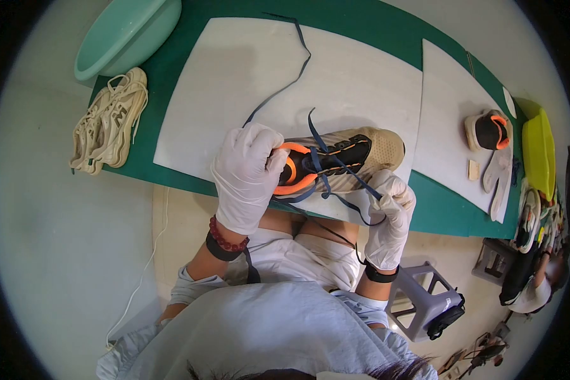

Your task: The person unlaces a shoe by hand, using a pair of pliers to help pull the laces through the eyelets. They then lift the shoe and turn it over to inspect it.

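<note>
A beige and black shoe [342, 159] with an orange collar lies on the white mat, toe pointing right. Dark blue shoelace crosses its tongue, partly laced and with loose loops at the near side. My left hand [248, 171], in a white glove, is closed beside the heel and collar, with a long shoelace [286, 87] running from it to the far side of the mat. Its fingertips are partly hidden. Gloved too, my right hand [391, 212] pinches another stretch of shoelace [356, 177] near the toe, just off the table edge.
A pair of cream sneakers [111, 120] and a green basin [130, 38] are at the left. On the right mat stand another shoe [487, 132], insoles [498, 177] and a small beige block [473, 170]. A yellow-green container [538, 152] and a grey stool [421, 297] lie beyond.
</note>
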The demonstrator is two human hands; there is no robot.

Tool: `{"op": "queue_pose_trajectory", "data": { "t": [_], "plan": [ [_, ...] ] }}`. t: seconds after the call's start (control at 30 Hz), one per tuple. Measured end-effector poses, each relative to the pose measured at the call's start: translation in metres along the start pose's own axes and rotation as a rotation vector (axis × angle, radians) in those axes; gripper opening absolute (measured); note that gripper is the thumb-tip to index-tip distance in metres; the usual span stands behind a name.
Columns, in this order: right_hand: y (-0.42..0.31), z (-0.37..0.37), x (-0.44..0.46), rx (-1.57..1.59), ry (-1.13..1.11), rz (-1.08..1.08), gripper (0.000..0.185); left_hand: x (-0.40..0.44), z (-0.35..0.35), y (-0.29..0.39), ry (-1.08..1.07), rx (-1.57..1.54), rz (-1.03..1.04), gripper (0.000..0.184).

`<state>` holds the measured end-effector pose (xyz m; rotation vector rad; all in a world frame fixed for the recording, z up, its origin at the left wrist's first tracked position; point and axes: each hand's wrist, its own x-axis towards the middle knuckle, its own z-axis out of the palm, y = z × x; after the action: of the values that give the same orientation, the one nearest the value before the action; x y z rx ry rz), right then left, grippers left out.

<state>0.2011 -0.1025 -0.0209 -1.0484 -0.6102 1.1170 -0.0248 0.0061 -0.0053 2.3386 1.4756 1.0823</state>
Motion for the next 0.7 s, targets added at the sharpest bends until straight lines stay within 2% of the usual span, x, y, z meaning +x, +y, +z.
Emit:
{"op": "queue_pose_trajectory", "data": {
  "t": [0.13, 0.33, 0.43, 0.53, 0.63, 0.7],
  "plan": [
    [0.001, -0.002, 0.000, -0.004, 0.002, 0.015, 0.020, 0.000, 0.000, 0.001, -0.001, -0.013, -0.004, 0.021],
    [0.004, -0.004, 0.000, -0.062, -0.073, -0.088, 0.018, 0.001, -0.001, -0.001, -0.001, 0.009, 0.028, 0.021],
    [0.002, -0.004, -0.003, -0.017, -0.037, -0.012, 0.017, 0.000, -0.001, 0.000, -0.002, -0.002, 0.018, 0.021],
    [0.009, -0.010, -0.002, -0.194, -0.110, -0.150, 0.018, 0.000, 0.000, -0.001, -0.003, -0.007, 0.010, 0.021],
    [-0.004, -0.001, -0.013, -0.467, -0.101, -0.178, 0.018, 0.001, 0.000, -0.001, 0.007, -0.001, 0.022, 0.021],
    [-0.008, -0.007, -0.013, -0.576, -0.189, -0.228, 0.024, 0.001, 0.001, -0.001, -0.004, -0.006, 0.007, 0.021]
  ]
}}
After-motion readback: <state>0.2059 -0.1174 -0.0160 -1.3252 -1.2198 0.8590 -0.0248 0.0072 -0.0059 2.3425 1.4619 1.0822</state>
